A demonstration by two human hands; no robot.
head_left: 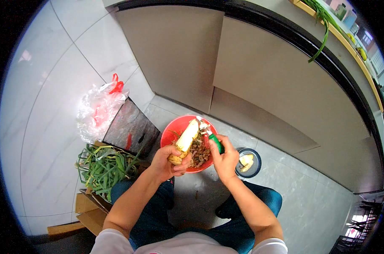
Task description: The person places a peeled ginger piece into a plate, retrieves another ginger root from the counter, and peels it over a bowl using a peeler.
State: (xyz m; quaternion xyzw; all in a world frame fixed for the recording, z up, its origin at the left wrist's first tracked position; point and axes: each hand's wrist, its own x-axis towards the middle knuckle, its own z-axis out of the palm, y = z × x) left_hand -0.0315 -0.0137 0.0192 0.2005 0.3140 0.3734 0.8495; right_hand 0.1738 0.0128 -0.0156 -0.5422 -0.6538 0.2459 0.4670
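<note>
My left hand (170, 163) is closed around the unpeeled brown end of a long potato (187, 136), whose far part is bare and pale yellow. In my right hand (225, 157) is a peeler (216, 144) with a green handle. Its metal head is beside the potato's far end, with pale bits of peel on it; whether the blade touches the potato I cannot tell. Below both hands stands a red basin (171, 130) holding brown peelings and scraps (199, 154). Right of my right hand, pale peeled pieces (246, 161) lie in a dark round dish (256, 167).
At left, a cardboard box (90, 213) holds green leafy stalks (105, 167). Behind it stand a dark mesh bin (130, 127) and a clear plastic bag (100, 111) with red handles. Grey cabinets (268, 67) rise ahead; green stalks (324, 31) hang over the counter edge.
</note>
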